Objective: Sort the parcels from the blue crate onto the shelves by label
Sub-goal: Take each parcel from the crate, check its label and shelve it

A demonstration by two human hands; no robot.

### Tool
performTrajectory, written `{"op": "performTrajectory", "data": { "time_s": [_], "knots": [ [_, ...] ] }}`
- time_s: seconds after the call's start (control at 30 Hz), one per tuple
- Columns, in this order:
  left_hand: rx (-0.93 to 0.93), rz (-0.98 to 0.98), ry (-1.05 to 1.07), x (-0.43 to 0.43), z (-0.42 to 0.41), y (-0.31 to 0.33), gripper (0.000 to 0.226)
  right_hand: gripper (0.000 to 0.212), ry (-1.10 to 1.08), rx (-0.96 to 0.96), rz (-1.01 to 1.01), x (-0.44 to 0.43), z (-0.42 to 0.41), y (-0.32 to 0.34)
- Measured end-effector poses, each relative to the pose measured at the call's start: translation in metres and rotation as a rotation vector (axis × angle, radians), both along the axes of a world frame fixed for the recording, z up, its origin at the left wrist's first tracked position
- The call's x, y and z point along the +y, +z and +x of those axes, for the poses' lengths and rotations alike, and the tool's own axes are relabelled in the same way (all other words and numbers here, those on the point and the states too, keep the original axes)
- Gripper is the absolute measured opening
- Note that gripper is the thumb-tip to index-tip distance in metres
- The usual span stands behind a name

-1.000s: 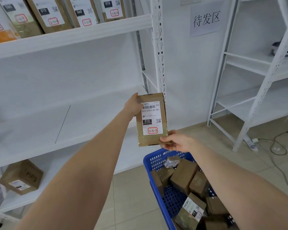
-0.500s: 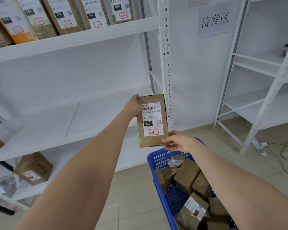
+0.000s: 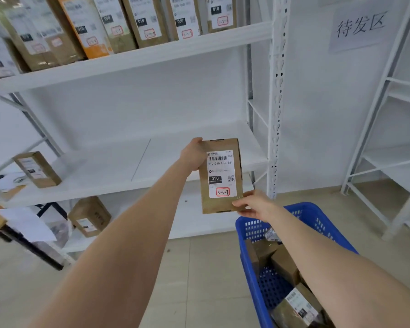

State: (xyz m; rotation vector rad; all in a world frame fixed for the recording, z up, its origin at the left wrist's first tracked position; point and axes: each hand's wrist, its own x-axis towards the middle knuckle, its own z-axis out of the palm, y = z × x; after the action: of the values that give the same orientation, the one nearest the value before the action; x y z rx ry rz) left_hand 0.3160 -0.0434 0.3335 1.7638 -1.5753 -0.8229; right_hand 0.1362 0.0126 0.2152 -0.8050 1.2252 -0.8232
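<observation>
Both hands grasp one brown parcel (image 3: 213, 205), held upright in the air with its label facing the camera. The left hand (image 3: 191, 155) grips the upper left corner. The right hand (image 3: 255, 204) pinches the lower right corner, thumb on the front. The label shows 010 and a handwritten 3-3-7 in a red box.

The hold is the same as half a second ago. The parcel overlapped the white upright (image 3: 276, 102) then and now stands apart to its left. A lone box (image 3: 37, 169) at the left end of the middle shelf (image 3: 118, 171), barely in view before, now shows whole.

The parcel hangs in front of that shelf's front edge, toward its right end. The shelf surface lies bare from the lone box to the upright. Overhead, the upper shelf (image 3: 152, 55) carries a tight row of standing parcels (image 3: 140, 22). Just below the right hand is the rim of the blue crate (image 3: 243, 224), with more parcels (image 3: 284, 263) inside. Bare floor separates the upright from the second rack (image 3: 376, 110) on the right.
</observation>
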Motion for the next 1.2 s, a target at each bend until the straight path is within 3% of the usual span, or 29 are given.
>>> {"op": "performTrajectory", "data": {
  "time_s": [0.27, 0.53, 0.97, 1.2],
  "knots": [
    [-0.019, -0.082, 0.051, -0.010, 0.083, 0.017, 0.056, 0.046, 0.012, -0.016, -0.064, -0.029, 0.080, 0.014],
    [-0.060, -0.179, 0.102, -0.030, 0.219, 0.033, 0.055, 0.044, 0.013, 0.023, -0.095, -0.065, 0.222, 0.028],
    [-0.077, -0.195, 0.183, -0.083, 0.388, 0.004, 0.049, 0.038, 0.066, 0.090, -0.082, -0.131, 0.390, 0.008],
    [-0.103, -0.174, 0.228, -0.153, 0.444, -0.010, 0.049, 0.049, 0.124, 0.090, -0.053, -0.213, 0.449, -0.008]
  ]
}}
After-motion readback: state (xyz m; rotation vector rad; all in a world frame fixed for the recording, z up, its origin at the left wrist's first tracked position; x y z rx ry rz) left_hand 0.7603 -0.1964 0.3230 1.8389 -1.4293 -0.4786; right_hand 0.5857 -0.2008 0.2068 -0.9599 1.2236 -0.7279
